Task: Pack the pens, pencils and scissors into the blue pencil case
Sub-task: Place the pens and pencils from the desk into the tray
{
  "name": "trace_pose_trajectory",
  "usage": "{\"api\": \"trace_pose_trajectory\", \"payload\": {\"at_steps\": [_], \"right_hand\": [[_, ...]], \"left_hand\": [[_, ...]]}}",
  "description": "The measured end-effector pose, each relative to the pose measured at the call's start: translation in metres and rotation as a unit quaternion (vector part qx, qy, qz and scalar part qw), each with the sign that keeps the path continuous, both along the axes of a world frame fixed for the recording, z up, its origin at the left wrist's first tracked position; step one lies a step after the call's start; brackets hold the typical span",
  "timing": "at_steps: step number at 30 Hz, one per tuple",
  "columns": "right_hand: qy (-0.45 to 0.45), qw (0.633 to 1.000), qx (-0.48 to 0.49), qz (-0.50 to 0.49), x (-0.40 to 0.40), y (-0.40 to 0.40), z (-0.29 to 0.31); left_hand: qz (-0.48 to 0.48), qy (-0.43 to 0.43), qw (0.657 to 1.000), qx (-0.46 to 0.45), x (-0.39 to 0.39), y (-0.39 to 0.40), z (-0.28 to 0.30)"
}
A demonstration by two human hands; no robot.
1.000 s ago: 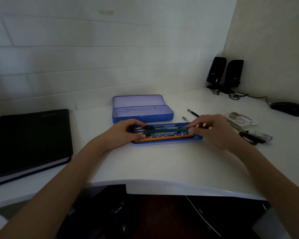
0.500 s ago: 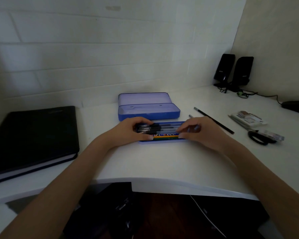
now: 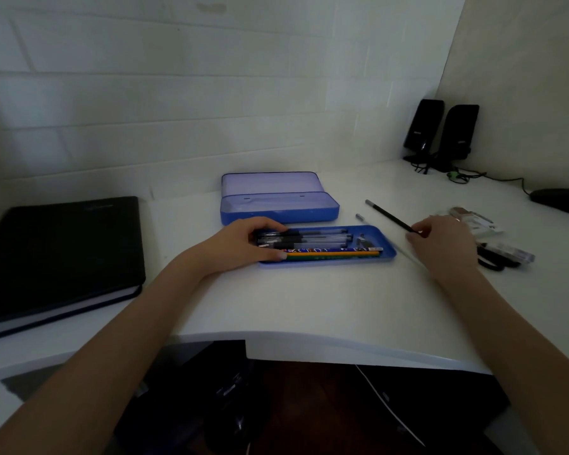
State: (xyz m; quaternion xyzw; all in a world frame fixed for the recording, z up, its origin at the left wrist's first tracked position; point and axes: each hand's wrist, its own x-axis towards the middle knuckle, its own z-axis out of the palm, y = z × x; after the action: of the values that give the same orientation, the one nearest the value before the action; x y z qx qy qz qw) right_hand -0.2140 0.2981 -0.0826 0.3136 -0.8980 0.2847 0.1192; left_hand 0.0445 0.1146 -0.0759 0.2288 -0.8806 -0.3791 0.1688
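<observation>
The blue pencil case (image 3: 278, 210) lies open at the back of the white desk. In front of it a blue tray (image 3: 386, 249) carries several pens (image 3: 312, 238) and pencils (image 3: 332, 253). My left hand (image 3: 243, 244) grips the tray's left end, fingers over the pens and thumb on the front rim. To the right of the tray, my right hand (image 3: 440, 241) pinches the near end of a black pencil (image 3: 388, 216). A pale pen (image 3: 360, 217) runs under that hand. Black-handled scissors (image 3: 493, 261) lie right of my right hand, partly hidden by it.
A black notebook (image 3: 63, 254) fills the desk's left side. Small packets (image 3: 473, 220) and a clear pen (image 3: 514, 254) lie at the right. Two black speakers (image 3: 440, 133) and a mouse (image 3: 559, 198) stand in the far right corner. The desk's curved front edge (image 3: 309, 343) is close to me.
My right hand left the tray's right end and moved right to the black pencil. The left hand stayed on the tray's left end.
</observation>
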Motion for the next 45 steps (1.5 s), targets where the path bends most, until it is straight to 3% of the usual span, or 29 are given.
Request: {"api": "trace_pose_trajectory", "payload": {"at_steps": [8,11,15,18,22,35,42,45], "right_hand": [[-0.014,1.0,0.01,-0.002,0.004,0.0,0.0],[-0.063,0.995,-0.072,0.018,0.006,0.002,0.004],[-0.155,0.955,-0.176,0.184,0.028,0.004,0.019],[-0.167,0.929,-0.122,0.308,0.045,0.002,0.024],[-0.162,0.918,-0.066,0.356,0.044,0.001,0.02],[-0.131,0.911,-0.011,0.392,0.036,-0.004,0.013],[-0.108,0.894,-0.011,0.434,0.045,0.0,0.016],[-0.108,0.904,-0.023,0.412,0.042,-0.002,0.014]], "left_hand": [[0.005,-0.001,1.0,0.007,0.001,0.0,0.001],[0.009,0.0,1.0,0.007,0.002,0.0,0.0],[0.0,-0.001,1.0,0.019,0.002,-0.001,0.0],[-0.009,0.002,0.999,0.035,0.003,-0.001,0.001],[-0.03,-0.01,0.998,0.045,0.004,-0.001,0.002],[-0.052,-0.011,0.991,0.119,0.004,0.001,0.008],[-0.044,-0.016,0.993,0.106,0.001,0.003,0.007],[-0.041,-0.027,0.997,0.054,0.002,0.002,0.005]]}}
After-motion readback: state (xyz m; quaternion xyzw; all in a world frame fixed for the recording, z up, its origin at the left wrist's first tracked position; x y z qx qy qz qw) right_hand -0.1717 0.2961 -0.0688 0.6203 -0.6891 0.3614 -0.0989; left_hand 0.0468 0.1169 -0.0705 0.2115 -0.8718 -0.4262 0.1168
